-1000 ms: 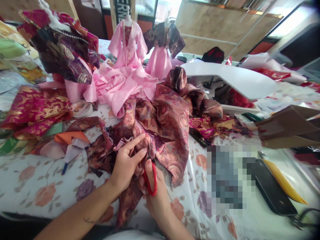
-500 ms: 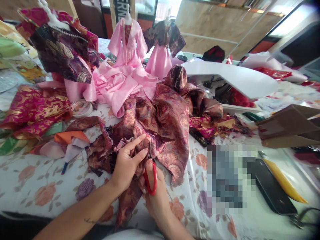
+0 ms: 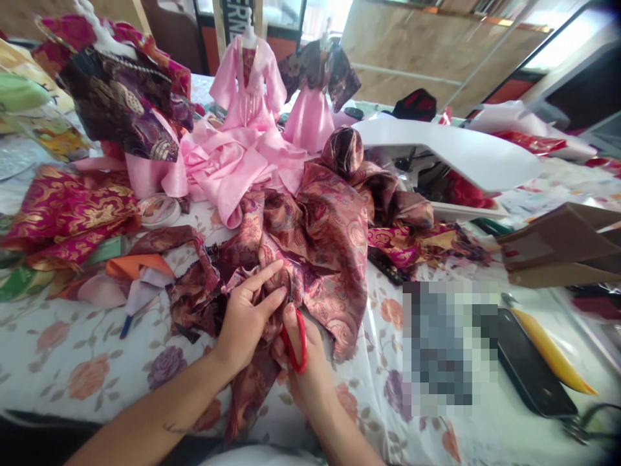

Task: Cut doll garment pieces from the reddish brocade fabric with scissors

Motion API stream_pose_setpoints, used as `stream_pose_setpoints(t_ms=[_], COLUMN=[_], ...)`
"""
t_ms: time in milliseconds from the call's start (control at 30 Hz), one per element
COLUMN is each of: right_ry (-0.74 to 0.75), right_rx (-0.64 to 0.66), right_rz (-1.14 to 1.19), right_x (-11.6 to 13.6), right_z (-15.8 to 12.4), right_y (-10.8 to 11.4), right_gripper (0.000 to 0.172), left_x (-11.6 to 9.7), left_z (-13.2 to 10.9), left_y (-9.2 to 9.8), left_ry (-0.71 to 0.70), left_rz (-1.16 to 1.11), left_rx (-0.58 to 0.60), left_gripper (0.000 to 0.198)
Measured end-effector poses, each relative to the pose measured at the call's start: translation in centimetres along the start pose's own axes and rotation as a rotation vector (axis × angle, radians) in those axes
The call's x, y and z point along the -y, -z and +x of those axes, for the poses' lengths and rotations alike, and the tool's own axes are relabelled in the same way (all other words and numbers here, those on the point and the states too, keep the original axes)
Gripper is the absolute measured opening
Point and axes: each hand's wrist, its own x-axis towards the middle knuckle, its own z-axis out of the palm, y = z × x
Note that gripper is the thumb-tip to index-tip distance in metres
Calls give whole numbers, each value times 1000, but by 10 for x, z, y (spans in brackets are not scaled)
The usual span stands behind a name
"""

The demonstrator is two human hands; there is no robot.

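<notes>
Reddish-brown brocade fabric [image 3: 330,272] with a paisley pattern lies bunched on the table in front of me. My left hand [image 3: 250,317] grips this cloth, its thumb and index finger stretched over the top; the other fingers are hidden. Right beside the left thumb, my right hand [image 3: 303,353] holds scissors [image 3: 301,343] with red handles, thumb through one loop. Their blades point away from me into the cloth and are mostly hidden. A strip of the same fabric hangs toward me below the hands.
Small dress forms wearing pink dresses [image 3: 247,84] stand at the back. A pile of pink fabric [image 3: 242,162] lies before them. To the left is magenta-gold brocade [image 3: 77,213]. A white box [image 3: 456,207], a paper bag [image 3: 557,243] and a dark phone [image 3: 533,366] lie on the right.
My right hand and the red scissors have shifted slightly, the handles a little lower and to the right. My left hand stays in place on the fabric.
</notes>
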Motion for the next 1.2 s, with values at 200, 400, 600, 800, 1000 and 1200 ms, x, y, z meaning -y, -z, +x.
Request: stream_pose_setpoints(t_ms=[200,400,600,800,1000,1200], right_ry=[33,56,42,49,62,60], right_rx=[-33,-67,-81,-56,-47,-40], right_rz=[2,34,33,35,19,0], right_x=[2,-1,0,8,10,6], right_z=[-3,-8,-7,-3,-1,1], right_y=[-4,-8,-10,-7,-4,-5], right_gripper=[53,54,53,50,50,53], left_x=[1,4,0,-2,2,1], left_z=[1,1,-1,-1,0,1], left_y=[1,-1,-4,-3,-1,0], left_ry=[-17,-22,2,7,-28,-36], left_rz=[-7,-9,-37,-30,-2,15], left_rx=[18,3,-38,-9,31,29], left_gripper=[38,38,38,38,38,38])
